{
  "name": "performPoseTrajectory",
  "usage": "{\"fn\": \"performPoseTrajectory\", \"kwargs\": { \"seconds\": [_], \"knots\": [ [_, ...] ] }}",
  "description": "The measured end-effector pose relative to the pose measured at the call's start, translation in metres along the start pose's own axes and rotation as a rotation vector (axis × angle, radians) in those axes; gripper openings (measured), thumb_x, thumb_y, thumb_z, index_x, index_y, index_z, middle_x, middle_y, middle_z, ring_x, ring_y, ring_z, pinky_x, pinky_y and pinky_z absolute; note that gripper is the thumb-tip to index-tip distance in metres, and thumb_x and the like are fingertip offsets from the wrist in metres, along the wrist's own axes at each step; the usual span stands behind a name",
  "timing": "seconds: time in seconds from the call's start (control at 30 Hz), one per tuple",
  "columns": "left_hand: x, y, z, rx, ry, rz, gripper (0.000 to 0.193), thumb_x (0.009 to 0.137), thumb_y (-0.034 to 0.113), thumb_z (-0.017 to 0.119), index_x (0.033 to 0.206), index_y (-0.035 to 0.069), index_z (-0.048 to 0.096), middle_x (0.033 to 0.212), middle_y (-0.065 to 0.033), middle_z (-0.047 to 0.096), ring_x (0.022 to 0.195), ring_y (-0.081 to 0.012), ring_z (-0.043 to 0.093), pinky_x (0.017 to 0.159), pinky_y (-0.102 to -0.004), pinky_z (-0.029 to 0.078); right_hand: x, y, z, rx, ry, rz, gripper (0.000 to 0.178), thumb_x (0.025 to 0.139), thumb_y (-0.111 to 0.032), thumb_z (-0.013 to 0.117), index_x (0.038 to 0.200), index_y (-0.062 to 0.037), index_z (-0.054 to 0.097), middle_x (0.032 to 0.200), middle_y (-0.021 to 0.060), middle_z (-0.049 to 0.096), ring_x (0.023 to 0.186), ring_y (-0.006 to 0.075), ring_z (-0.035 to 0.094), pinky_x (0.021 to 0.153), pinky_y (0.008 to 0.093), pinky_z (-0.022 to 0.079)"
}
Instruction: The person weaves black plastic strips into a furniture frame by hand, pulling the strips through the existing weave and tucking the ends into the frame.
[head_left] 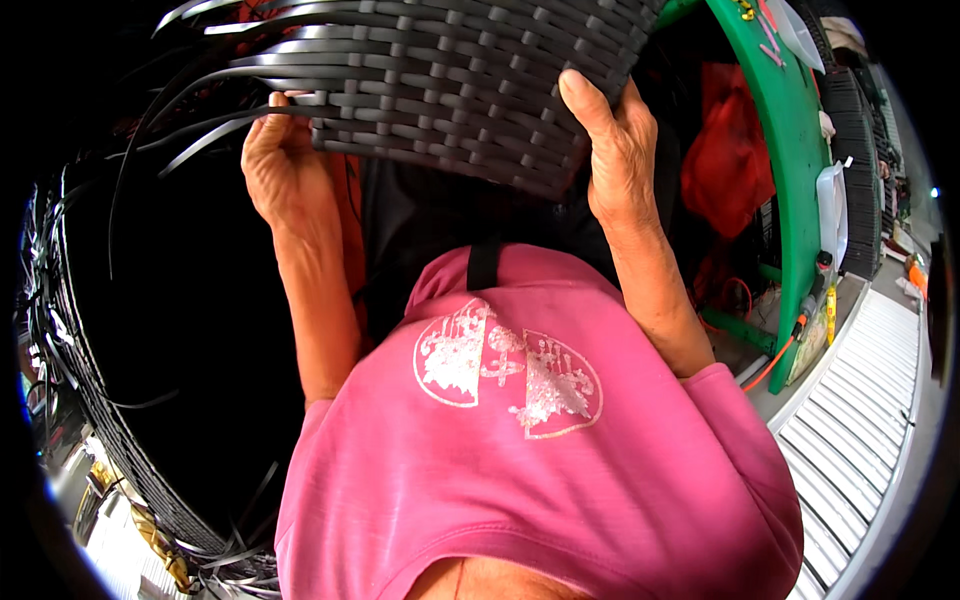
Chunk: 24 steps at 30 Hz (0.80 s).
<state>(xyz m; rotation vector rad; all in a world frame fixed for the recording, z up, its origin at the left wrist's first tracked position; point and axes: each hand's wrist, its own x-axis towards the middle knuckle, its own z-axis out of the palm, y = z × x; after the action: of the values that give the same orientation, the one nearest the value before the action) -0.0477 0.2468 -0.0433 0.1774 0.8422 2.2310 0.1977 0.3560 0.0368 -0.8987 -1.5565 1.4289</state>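
Note:
A dark grey woven panel of flat plastic strips (pixel 450 90) spans the upper middle, raised in front of me. My right hand (pixel 620 140) grips its right side, the thumb lying on the top face and the fingers out of sight behind. At the panel's lower left corner my left hand (pixel 285 150) is closed, fingertips pinched at the edge where the strips come out. Long loose strip ends (pixel 180 110) fan out to the left from the weave, some curling downward past my left hand. What lies under the panel is hidden.
On the right stands a green table (pixel 795 190) with a clear plastic tray (pixel 832 215) at its edge. A red bag (pixel 728 150) hangs beneath it. A white slatted surface (pixel 860 410) lies lower right. Dark bundled strips (pixel 95 370) curve along the left.

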Motion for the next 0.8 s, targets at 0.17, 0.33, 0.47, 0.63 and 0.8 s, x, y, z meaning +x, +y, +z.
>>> {"fn": "performPoseTrajectory", "kwargs": {
  "seconds": [0.17, 0.33, 0.47, 0.63, 0.8],
  "knots": [
    [0.006, 0.003, 0.015, -0.072, 0.123, -0.156, 0.009, 0.090, 0.008, 0.058, 0.088, 0.000, 0.063, 0.081, -0.0058, 0.064, 0.073, -0.0135, 0.057, 0.072, -0.0270, 0.048, -0.004, 0.004, 0.007, 0.021, 0.062, 0.035, 0.058, 0.083, -0.039, 0.068, 0.122, -0.0003, 0.051, 0.110, 0.0054, 0.058, 0.101, 0.0124, 0.052, 0.093, 0.0282, 0.040],
    [-0.010, -0.001, 0.025, 0.014, -0.082, -0.018, 0.011, 0.091, 0.006, 0.056, 0.097, -0.001, 0.062, 0.087, -0.0050, 0.063, 0.081, -0.0142, 0.057, 0.080, -0.0289, 0.047, -0.001, 0.019, 0.005, -0.018, 0.088, -0.044, 0.066, 0.081, -0.047, 0.068, 0.123, -0.0005, 0.047, 0.111, 0.0060, 0.057, 0.102, 0.0132, 0.051, 0.092, 0.0285, 0.040],
    [-0.024, -0.005, 0.036, -0.073, -0.331, 0.082, 0.022, 0.089, 0.012, 0.058, 0.106, -0.003, 0.060, 0.108, -0.0077, 0.060, 0.104, -0.0163, 0.052, 0.094, -0.0311, 0.040, 0.008, 0.006, 0.001, 0.000, 0.065, -0.130, 0.062, 0.084, -0.038, 0.067, 0.125, 0.0021, 0.043, 0.112, 0.0088, 0.059, 0.102, 0.0175, 0.055, 0.092, 0.0303, 0.042],
    [-0.004, -0.003, 0.054, 0.361, -0.270, -0.041, 0.033, 0.092, 0.032, 0.057, 0.104, 0.001, 0.059, 0.099, -0.0024, 0.061, 0.089, -0.0124, 0.056, 0.082, -0.0277, 0.045, 0.023, -0.002, 0.002, 0.003, 0.042, -0.174, 0.060, 0.085, -0.034, 0.067, 0.126, 0.0041, 0.044, 0.115, 0.0113, 0.058, 0.104, 0.0187, 0.054, 0.094, 0.0309, 0.040],
    [-0.021, -0.054, 0.124, 0.711, -0.418, 0.019, 0.045, 0.082, 0.035, 0.068, 0.108, 0.001, 0.056, 0.105, -0.0062, 0.058, 0.097, -0.0169, 0.053, 0.088, -0.0314, 0.041, 0.062, -0.006, -0.078, 0.147, 0.089, -0.019, 0.057, 0.086, -0.037, 0.065, 0.123, 0.0021, 0.050, 0.116, 0.0105, 0.058, 0.105, 0.0185, 0.054, 0.093, 0.0328, 0.042]
  ]
}}
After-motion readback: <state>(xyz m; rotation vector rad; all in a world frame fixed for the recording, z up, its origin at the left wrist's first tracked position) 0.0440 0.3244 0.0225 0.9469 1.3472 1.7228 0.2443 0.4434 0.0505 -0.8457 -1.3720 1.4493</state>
